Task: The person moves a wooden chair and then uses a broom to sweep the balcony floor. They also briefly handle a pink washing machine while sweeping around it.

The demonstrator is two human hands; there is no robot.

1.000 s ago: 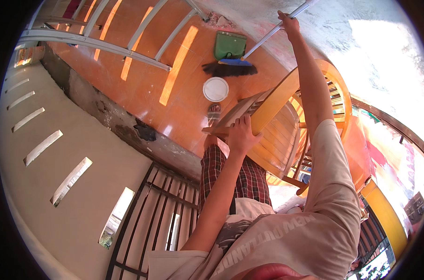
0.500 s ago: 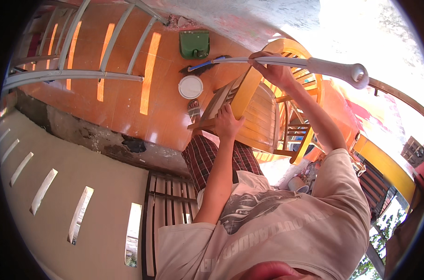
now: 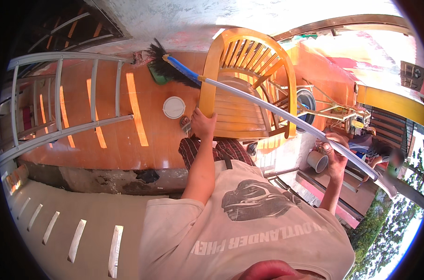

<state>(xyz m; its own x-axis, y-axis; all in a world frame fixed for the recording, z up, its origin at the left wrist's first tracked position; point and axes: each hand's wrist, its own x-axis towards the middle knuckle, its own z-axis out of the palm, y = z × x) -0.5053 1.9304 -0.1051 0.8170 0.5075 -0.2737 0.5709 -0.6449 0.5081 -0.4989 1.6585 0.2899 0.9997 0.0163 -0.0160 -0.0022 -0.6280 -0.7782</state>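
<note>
My right hand (image 3: 334, 153) is closed round the pale handle of a broom (image 3: 268, 106), toward its end. The broom slants across the chair, its blue-necked head of black bristles (image 3: 167, 67) at the upper left. Beneath it is a yellow-brown wooden chair (image 3: 237, 105) with a slatted back and curved arms. My left hand (image 3: 205, 125) grips the chair's near left arm, fingers wrapped over the wood. Partly hidden behind the bristles lies a green dustpan (image 3: 156, 74).
A metal ladder (image 3: 57, 91) leans at the left over the orange tiled floor (image 3: 149, 135). A round white lid or bucket (image 3: 174, 107) stands by my foot. At the right are a grey bucket (image 3: 317, 161), a round tub (image 3: 306, 102) and another person (image 3: 377, 156).
My right hand has moved from beside the chair back down and to the right, now toward the handle's end. The broom head has swung up in front of the dustpan. My left hand remains on the chair.
</note>
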